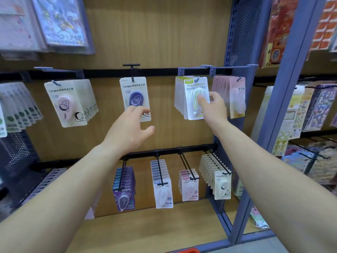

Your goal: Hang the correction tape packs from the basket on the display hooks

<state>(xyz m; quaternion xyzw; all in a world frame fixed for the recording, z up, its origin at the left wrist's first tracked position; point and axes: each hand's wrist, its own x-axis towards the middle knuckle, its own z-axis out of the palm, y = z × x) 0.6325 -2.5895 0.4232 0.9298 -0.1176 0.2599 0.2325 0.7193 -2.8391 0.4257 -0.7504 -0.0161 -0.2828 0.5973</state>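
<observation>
A white-carded correction tape pack with yellow-green stripes (pixel 196 99) is pinched by the right hand (pixel 216 108). The thumb is pressed on the clear blister front, and the other fingers are curled round the card's right edge. The pack is hung at the front of a row of like packs on a blue-grey display hook (pixel 196 80), on the upper rail, right of centre. A row of pink-carded packs (pixel 235 95) is hung just to its right.

The left hand (pixel 127 129) is held at the lower edge of a single purple correction tape pack (pixel 135 98), hung on a black hook (pixel 132 78) at the centre of the upper rail. Its fingers are loosely curled and the thumb is spread apart, with nothing gripped. Contact with the card cannot be told.

Further left, a row of cream-carded packs with pink blisters (pixel 66 105) is hung. On the lower, nearer rail, four rows of packs (pixel 162 183) are hung on black pegs. A wood-grain back panel (pixel 160 33) is seen behind.
</observation>
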